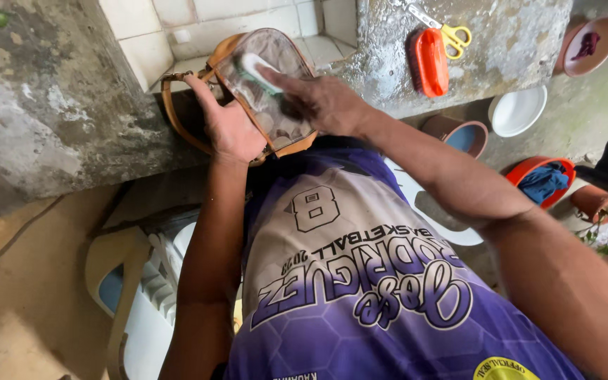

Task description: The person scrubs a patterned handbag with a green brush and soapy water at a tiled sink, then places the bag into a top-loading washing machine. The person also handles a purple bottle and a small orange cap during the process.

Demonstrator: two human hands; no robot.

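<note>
The bag (265,84) is a small handbag with a clear, slightly cloudy plastic front panel and tan leather-like trim and strap. It stands tilted on the front edge of the rough concrete desk (51,105), just before a white-tiled basin (198,28) sunk into that desk. Its rounded top leans toward the tiles, its lower end hangs over the desk's edge above the person's purple jersey.

The left hand (226,123) has its grip clamped on the bag's left side, thumb along the tan rim and the strap looping out beyond the fingers. The right hand (321,98) lies over the clear panel with its grip closed on a white scrubbing brush (255,70) with a green edge, pressed flat to the plastic; the fingers hide most of the brush.

Well to the right on the desk lie an orange brush (431,62) and, just beside it, yellow-handled scissors (445,29). A stretch of bare concrete lies between them and the bag.

Beyond the desk's right end, lower down, stand a white bowl (517,110), a brown pot with blue inside (462,134), a brown dish (589,46) and an orange basin holding blue cloth (543,181). Below the desk on the left a white plastic chair (146,295) stands close to the person's left arm, tight against the desk's front face.
</note>
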